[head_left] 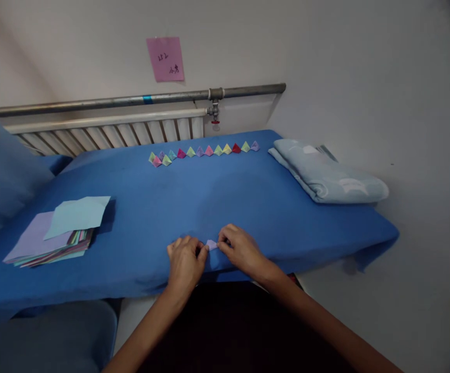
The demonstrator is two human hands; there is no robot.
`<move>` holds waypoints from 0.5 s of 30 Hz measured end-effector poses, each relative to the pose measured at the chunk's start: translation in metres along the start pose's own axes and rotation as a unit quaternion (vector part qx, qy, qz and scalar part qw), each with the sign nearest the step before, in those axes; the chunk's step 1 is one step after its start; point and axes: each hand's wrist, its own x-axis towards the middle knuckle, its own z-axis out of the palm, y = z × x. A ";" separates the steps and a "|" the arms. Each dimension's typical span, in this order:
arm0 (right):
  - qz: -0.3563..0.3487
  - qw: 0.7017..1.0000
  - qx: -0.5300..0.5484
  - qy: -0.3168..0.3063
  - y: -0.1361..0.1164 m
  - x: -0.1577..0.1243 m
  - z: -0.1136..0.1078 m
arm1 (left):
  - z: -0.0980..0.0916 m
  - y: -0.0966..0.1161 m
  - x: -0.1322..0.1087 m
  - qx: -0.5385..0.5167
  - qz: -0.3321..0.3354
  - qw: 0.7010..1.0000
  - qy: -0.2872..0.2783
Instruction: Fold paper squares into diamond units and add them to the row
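A small lilac folded paper piece [211, 244] rests on the blue sheet [194, 207] near the bed's front edge. My left hand [185, 260] pinches its left side with curled fingers. My right hand [240, 248] grips its right side, fingers also curled. At the far side of the bed lies a row of several small folded paper shapes [204, 152] in mixed colours. A stack of coloured paper sheets [59, 233] sits to the left, a pale blue sheet on top.
A folded light-blue blanket [328, 178] lies at the right end of the bed. A blue pillow [3, 176] rises at the left. Behind are a white radiator [112, 133], a grey pipe [131, 99] and a pink note [165, 58] on the wall.
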 end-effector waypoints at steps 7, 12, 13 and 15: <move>-0.031 0.998 0.047 0.009 -0.010 -0.001 0.012 | 0.001 -0.001 0.000 0.011 0.007 1.000 0.001; -0.027 0.999 0.034 -0.021 -0.013 0.004 0.014 | -0.002 -0.001 0.001 0.006 -0.001 1.000 -0.018; -0.028 0.999 0.029 -0.021 -0.012 0.004 0.014 | -0.004 -0.001 0.002 0.003 -0.005 1.000 -0.026; -0.028 0.999 0.023 -0.025 -0.012 0.006 0.012 | -0.007 -0.001 0.005 0.001 -0.012 0.999 -0.044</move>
